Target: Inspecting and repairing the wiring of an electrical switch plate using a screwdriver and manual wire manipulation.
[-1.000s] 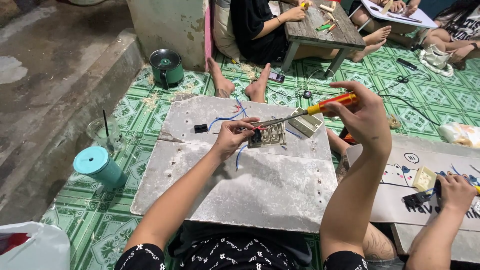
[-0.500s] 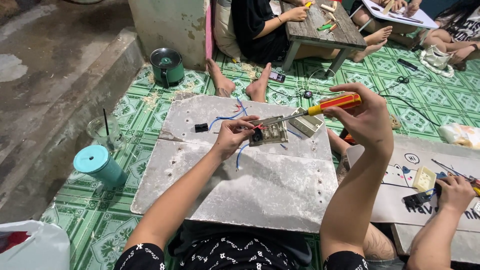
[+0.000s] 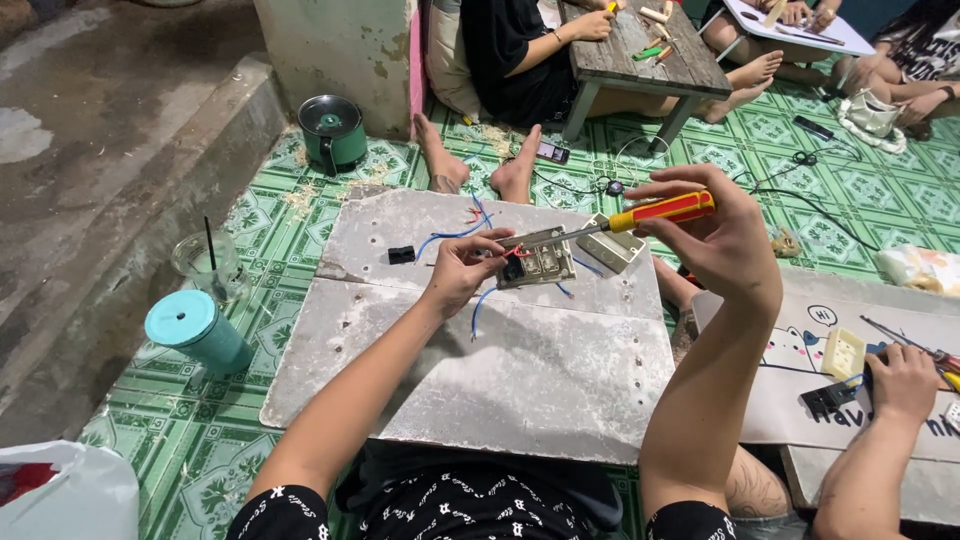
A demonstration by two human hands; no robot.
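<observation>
- The screwdriver [image 3: 600, 226] lay nearly level, its long axis running from upper right to lower left; the orange-and-yellow handle pointed right and the metal shaft pointed left, with the tip down at the switch module [image 3: 537, 267].
- The switch module (a pale block with grey rocker faces) sat flat on the grey board [image 3: 540, 370], near its far edge, with its long side running roughly left to right.
- Blue wires [image 3: 455, 233] curled away from the module across the board, and a small black part [image 3: 401, 255] lay well apart to the left.
- A white box [image 3: 611, 247] rested just beside the module, under the shaft.
- The board served as a low table on a green patterned floor mat [image 3: 200, 440]; bare concrete [image 3: 90, 150] lay to the left.
- A teal cup [image 3: 197, 332] and a clear glass [image 3: 208, 262] stood on the mat left of the board, with a green pot [image 3: 333, 130] farther off.
- Other people sat around: 1 at a small wooden table [image 3: 650, 50], and a co-worker's hand [image 3: 900, 380] at the right on another board.
- The left hand [image 3: 462, 272] reached forward with the arm stretched across the board, fingers pinched together on the module's left end.
- The right hand [image 3: 722, 240] was raised, wrist bent, fingers clamped around the screwdriver handle.
</observation>
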